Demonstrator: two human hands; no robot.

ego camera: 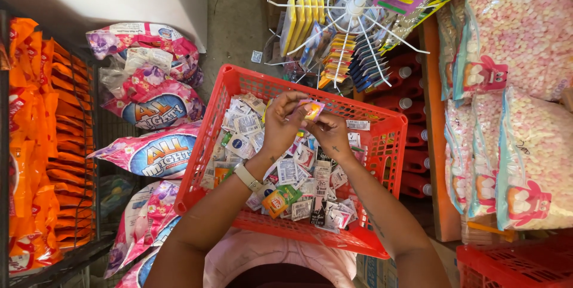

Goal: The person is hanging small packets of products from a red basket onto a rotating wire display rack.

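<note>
basket (382, 162): red plastic mesh, resting on the person's lap, used as landmark below.
sachets (292, 174): loose heap of small flat packets covering the basket floor, mixed white, green, orange, black.
left hand (282, 125): over the basket's middle, watch (248, 176) on the wrist, fingers pinched shut on the packet's left edge.
right hand (331, 134): just beside the left, over the basket, fingertips closed on the packet's lower right edge.
packet (312, 109): small pink-and-yellow sachet, held between both hands above the heap, near the basket's far wall.
risk: grip is fingertip only; likely slip drops it back into the heap, where it would be hard to pick out again. basket looks tilted on the lap, so a knee shift could spill sachets over the near rim.
around: detergent bags (156, 109) left of the basket, orange packs (36, 145) further left, white wire rack (352, 19) beyond it, red bottles (412, 139) and candy bags (519, 115) to its right.
obstruction: rack arms hang close past the far rim; reach there looks tight.
</note>
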